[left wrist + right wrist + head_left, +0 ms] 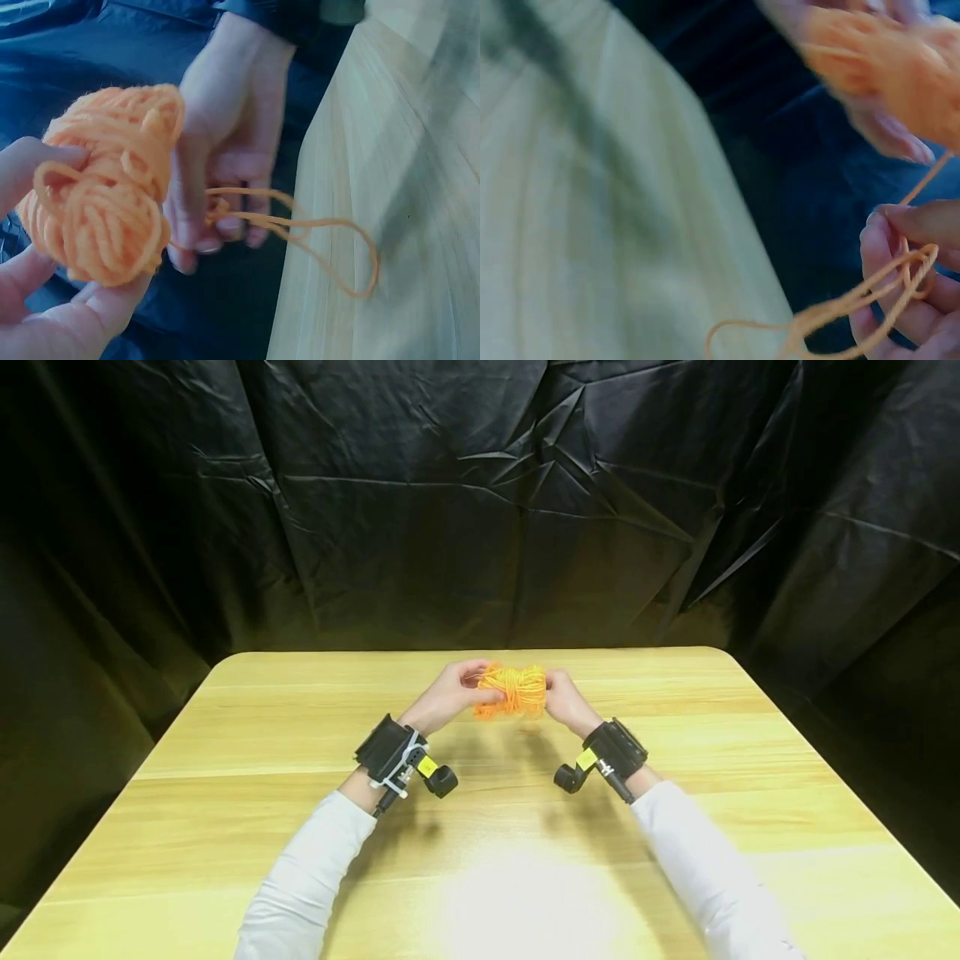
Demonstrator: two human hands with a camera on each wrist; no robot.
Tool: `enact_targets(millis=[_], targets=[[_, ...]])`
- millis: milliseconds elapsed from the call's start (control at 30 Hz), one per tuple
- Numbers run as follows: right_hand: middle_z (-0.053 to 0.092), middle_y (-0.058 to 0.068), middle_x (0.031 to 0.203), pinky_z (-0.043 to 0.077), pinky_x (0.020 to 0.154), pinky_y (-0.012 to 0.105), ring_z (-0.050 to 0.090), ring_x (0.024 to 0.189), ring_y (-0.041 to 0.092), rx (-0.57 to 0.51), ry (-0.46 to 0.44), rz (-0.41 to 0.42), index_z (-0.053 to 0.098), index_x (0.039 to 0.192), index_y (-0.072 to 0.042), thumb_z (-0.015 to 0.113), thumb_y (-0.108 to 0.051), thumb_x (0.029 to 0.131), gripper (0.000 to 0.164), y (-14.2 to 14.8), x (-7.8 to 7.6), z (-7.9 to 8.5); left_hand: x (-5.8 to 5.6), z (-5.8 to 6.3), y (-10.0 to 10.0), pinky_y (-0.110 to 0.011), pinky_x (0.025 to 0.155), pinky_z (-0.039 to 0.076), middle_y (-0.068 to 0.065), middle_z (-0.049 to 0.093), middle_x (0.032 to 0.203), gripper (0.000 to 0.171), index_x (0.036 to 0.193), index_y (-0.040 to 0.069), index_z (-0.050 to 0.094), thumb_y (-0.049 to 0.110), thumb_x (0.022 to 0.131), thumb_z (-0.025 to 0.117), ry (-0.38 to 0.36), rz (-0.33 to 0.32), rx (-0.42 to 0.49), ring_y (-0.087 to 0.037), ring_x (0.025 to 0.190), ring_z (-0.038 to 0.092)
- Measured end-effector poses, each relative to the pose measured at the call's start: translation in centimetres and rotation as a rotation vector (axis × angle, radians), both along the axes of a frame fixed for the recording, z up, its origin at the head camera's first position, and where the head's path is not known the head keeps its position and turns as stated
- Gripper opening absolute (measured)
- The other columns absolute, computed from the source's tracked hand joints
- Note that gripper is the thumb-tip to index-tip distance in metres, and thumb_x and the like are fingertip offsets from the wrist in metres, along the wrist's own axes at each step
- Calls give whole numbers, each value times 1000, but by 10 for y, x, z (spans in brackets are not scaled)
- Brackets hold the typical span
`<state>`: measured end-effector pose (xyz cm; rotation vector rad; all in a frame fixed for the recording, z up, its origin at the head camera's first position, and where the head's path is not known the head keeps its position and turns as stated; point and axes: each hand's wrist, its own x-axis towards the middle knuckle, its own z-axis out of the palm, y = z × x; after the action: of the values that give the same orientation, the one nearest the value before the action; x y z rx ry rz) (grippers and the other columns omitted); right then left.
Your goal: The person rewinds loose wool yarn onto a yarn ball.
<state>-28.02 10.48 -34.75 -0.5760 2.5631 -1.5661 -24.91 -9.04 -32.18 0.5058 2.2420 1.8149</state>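
Note:
An orange ball of yarn [522,687], wound into an oblong bundle with a wrap about its middle, is held above the table. My left hand [457,692] grips one end of it, thumb on one side and fingers on the other. At the other end is my right hand [567,700], which pinches a loose strand between thumb and fingers, as the right wrist view shows. Slack loops of yarn [330,222] hang from that hand in the left wrist view. In the right wrist view a short strand [928,178] runs between the pinch and the ball.
Below the hands lies a light wooden table [225,827] with rounded far corners. Black sheeting [420,560] hangs behind it. Each wrist wears a black strap with a small camera, the left [441,781] and the right [570,777], facing inward.

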Motion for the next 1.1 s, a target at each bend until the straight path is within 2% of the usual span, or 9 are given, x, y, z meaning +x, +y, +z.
enact_targets(millis=[67,167,267,367,567,767,967,1100], targets=[[60,11,70,45,60,24,52,64,13,13,13,65,59,88,10,50,3,84,13,-3,3,-5,-1,0,0,-29,82,48,-12,58,109,39,115,4,52,9,79,66,18,32,14,-21,95,55],[51,3,58,41,52,23,47,54,11,13,34,193,60,88,8,50,-2,88,14,-6,8,-8,-2,0,-1,-27,80,48,-15,58,110,39,116,1,49,6,80,64,29,71,38,-21,93,56],[41,0,54,33,45,19,38,46,8,28,57,295,63,94,7,50,-6,89,18,-6,13,-8,-2,0,-1,-25,76,49,-18,58,111,41,117,0,46,4,80,63,11,116,62,-19,90,57],[39,-1,55,26,43,18,30,44,6,49,54,342,63,99,8,50,-5,90,21,-4,18,-3,-3,-1,-2,-22,72,48,-19,59,111,43,119,1,45,4,80,63,-8,156,63,-18,87,58],[47,-1,59,24,43,18,30,44,6,147,86,338,68,91,1,56,-11,87,17,-1,27,19,-4,-5,-2,-20,67,48,-21,60,109,41,116,-1,46,4,80,64,-18,197,20,-16,80,59],[55,3,59,22,39,19,30,41,9,212,146,311,69,85,-1,63,-13,82,13,0,29,50,-4,-8,-3,-21,65,48,-21,61,105,34,109,-1,48,5,80,64,-27,184,-19,-15,77,58],[59,2,62,29,40,22,38,43,14,183,165,325,68,84,-1,64,-12,81,12,2,27,73,-4,-10,-3,-21,65,48,-19,62,102,34,108,0,47,5,79,65,-47,151,-52,-15,76,57],[61,15,69,32,41,24,41,44,19,107,123,323,67,90,0,63,-11,82,14,2,24,81,-3,-12,-2,-23,66,49,-19,62,101,36,110,0,46,5,79,65,-57,100,-70,-16,76,57]])
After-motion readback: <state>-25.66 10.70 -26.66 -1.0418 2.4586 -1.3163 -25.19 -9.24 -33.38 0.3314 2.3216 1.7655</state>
